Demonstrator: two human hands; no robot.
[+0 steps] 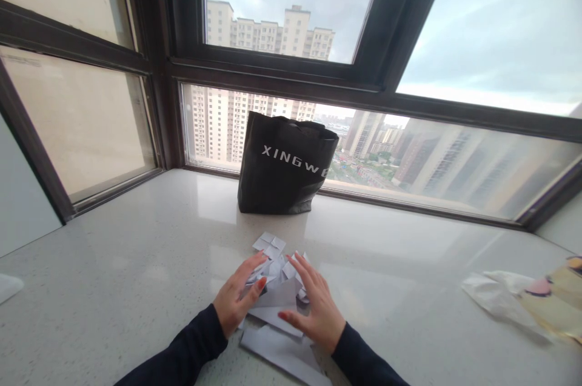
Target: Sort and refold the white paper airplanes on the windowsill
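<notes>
Head view: left hand (233,301) and right hand (322,308), fingers apart, flank the folded papers (279,296), best kept together with even, gentle pressure from both sides.

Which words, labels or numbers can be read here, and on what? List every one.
"XINGWE", on the black bag; the final letter is partly cut off.
Faint marks, left window pane: too blurred to read.
White papers: no readable text.
</notes>
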